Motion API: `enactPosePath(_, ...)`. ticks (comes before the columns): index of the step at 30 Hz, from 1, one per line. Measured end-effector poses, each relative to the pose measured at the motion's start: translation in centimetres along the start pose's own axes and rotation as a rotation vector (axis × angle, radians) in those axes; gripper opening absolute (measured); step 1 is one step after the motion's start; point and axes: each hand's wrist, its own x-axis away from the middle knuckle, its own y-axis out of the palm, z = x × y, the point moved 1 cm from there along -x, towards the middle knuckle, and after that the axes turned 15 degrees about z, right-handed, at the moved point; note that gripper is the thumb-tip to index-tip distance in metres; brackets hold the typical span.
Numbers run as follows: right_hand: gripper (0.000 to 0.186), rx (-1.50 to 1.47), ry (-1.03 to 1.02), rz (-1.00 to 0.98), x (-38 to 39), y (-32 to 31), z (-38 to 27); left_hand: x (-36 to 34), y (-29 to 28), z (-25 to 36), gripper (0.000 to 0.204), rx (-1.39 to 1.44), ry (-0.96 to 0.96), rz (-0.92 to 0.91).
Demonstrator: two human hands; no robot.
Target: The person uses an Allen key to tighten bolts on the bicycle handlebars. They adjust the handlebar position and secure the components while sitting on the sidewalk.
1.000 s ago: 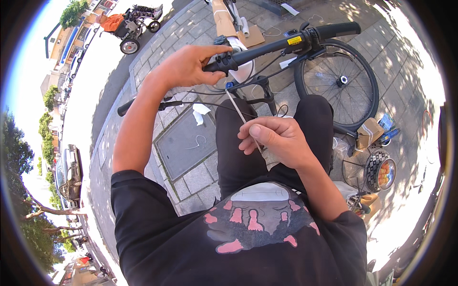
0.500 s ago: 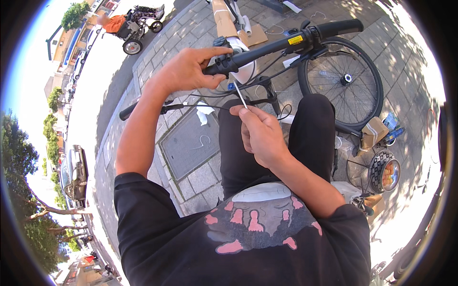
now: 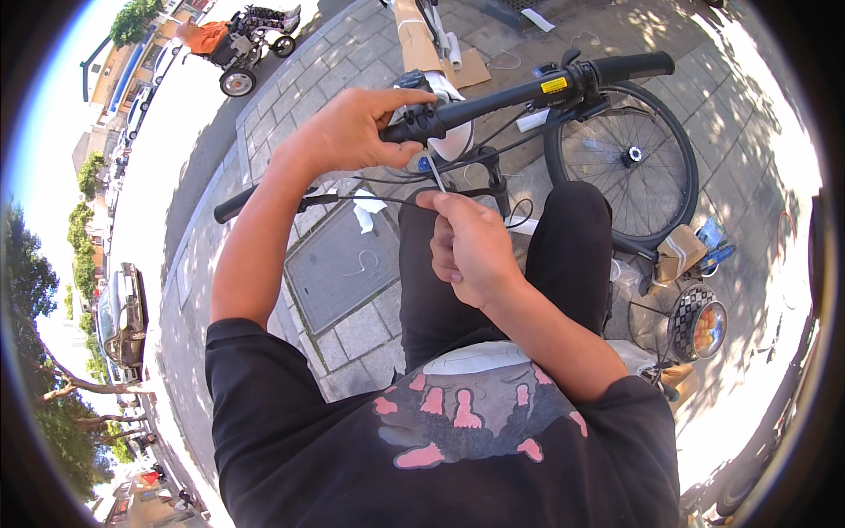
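My left hand (image 3: 348, 136) is closed round the middle of a black handlebar (image 3: 502, 102), thumb below and fingers above, beside a black clamp (image 3: 429, 123). My right hand (image 3: 473, 246) pinches a thin silver rod-shaped tool (image 3: 437, 173), perhaps a hex key. The tool's upper end reaches the underside of the clamp; whether it sits in a bolt is hidden. Black cables (image 3: 387, 198) run under the bar, close to my right fingers. A brake lever and a yellow label (image 3: 554, 85) are toward the bar's right end.
Past my right knee lies a spoked wheel (image 3: 632, 157). A cardboard box (image 3: 678, 253) and a checkered basket (image 3: 688, 321) with round items stand on the right. White paper scraps (image 3: 366, 211) lie near a grey ground cover (image 3: 343, 264). Farther left, a person sits in a wheelchair (image 3: 238, 82).
My right hand has turned at the wrist and shifted slightly left, its thumb now more across the tool. My left hand keeps its hold on the handlebar. The whole view has shifted a little.
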Motion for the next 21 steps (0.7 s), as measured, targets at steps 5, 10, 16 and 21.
enactPosePath(5,0.021,-0.250,0.166,0.004,-0.6,-0.1,0.9,0.1,-0.3,-0.1,0.075,0.013,-0.012,-0.012)
enactPosePath(10,0.020,-0.229,0.074,0.010,-0.2,1.0,1.3,0.8,-0.2,0.1,0.078,0.040,-0.007,0.002)
enactPosePath(16,0.024,0.057,-0.026,-0.033,-1.9,-0.3,1.3,1.4,0.8,-1.7,0.078,-0.098,0.241,0.129)
enactPosePath(21,0.022,0.025,0.185,-0.084,-1.5,-0.7,-0.4,2.6,1.4,-1.8,0.073,-0.165,0.246,0.133)
